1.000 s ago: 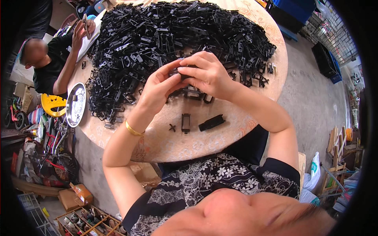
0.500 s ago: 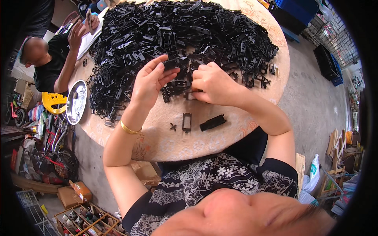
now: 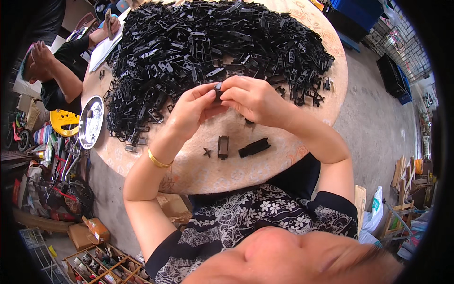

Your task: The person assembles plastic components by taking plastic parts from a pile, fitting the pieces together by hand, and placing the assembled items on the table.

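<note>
My two hands meet above the table, in front of the pile. Between their fingertips is a small black plastic part (image 3: 218, 91), mostly covered by the fingers. My left hand (image 3: 195, 110) is closed around one side of it. From the other side, the pinched fingers of my right hand (image 3: 255, 100) grip it too; whether they hold a second small piece is hidden. Closer to me on the cloth lie a small black cross-shaped piece (image 3: 206, 152), an open rectangular black frame (image 3: 219, 147) and a longer black housing (image 3: 254, 148).
A large heap of black plastic parts (image 3: 189, 47) covers the far side of the round table (image 3: 283, 163). At the left edge stands a round metal tray (image 3: 96, 113). Another person (image 3: 61, 71) sits at the far left, near white paper (image 3: 100, 57) and a yellow stool (image 3: 64, 124).
My right hand has come away from the heap to meet the left. My left fingers, spread before, have closed in. The other person has raised one hand to the head.
</note>
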Available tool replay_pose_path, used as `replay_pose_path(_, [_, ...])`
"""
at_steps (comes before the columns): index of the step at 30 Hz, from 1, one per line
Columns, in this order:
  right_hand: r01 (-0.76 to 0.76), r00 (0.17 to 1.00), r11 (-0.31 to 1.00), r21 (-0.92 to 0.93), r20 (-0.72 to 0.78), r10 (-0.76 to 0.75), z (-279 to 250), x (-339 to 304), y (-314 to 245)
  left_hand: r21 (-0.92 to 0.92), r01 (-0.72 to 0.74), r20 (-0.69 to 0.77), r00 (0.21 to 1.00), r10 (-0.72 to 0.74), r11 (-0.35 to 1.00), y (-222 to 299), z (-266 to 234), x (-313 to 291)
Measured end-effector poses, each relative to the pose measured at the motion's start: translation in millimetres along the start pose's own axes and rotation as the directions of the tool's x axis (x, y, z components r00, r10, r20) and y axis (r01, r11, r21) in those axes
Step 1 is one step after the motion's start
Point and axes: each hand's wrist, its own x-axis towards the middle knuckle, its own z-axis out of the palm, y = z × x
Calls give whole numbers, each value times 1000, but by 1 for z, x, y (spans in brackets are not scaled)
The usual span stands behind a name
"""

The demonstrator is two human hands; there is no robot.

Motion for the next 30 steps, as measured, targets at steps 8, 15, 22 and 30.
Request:
replay_pose_path(8, [-54,996,997,56,-73,58,-3,0,-1,-25,-81,7,997,81,996,0,0,0])
replay_pose_path(15, [23,1000,1000,-16,5,-23,-4,-2,-5,104,-92,-58,993,99,990,-5,1,-2])
replay_pose_path(22, [7,1000,999,-52,0,-7,-9,-1,1,177,-128,-96,985,146,976,-2,11,-5])
replay_pose_path(30, [137,991,976,-168,15,-136,-2,-1,-7,247,-136,-84,983,161,959,-9,3,-2])
